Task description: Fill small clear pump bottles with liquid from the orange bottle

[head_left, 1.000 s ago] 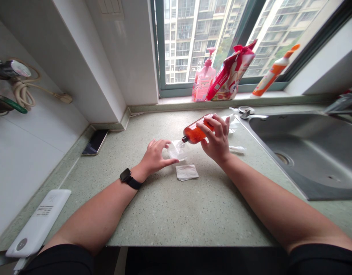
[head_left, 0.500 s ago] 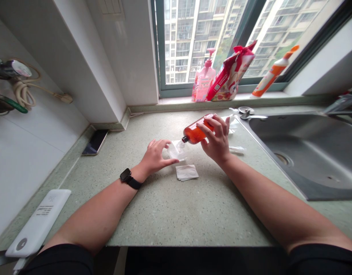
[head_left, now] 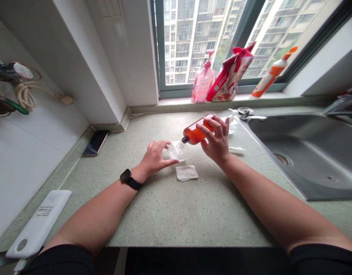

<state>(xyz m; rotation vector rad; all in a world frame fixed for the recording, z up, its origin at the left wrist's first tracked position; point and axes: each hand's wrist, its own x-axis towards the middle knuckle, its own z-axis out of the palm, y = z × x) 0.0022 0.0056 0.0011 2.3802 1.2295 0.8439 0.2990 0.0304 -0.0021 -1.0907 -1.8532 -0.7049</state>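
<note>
My right hand (head_left: 217, 139) is closed round an amber bottle (head_left: 196, 131). The bottle is tipped well over, its black neck pointing down and left above a small clear plastic container (head_left: 178, 151). Clear liquid seems to run from the neck into it, though the stream is hard to make out. With thumb and fingers on its left side, my left hand (head_left: 158, 154) grips the container on the counter. A folded white tissue (head_left: 187, 173) lies just in front of it. Beyond my right hand are a white pump top (head_left: 234, 111) and a clear plastic item (head_left: 236, 150), both partly hidden.
To the right is a steel sink (head_left: 310, 152). A pink pump bottle (head_left: 203, 82), a red bag (head_left: 231, 74) and an orange-white bottle (head_left: 271, 76) stand on the window sill. On the left lie a phone (head_left: 95, 143) and a white power bank (head_left: 39, 223).
Both hands, the tilted bottle and the container stay in nearly the same place. Only a very slight shift of the whole view shows.
</note>
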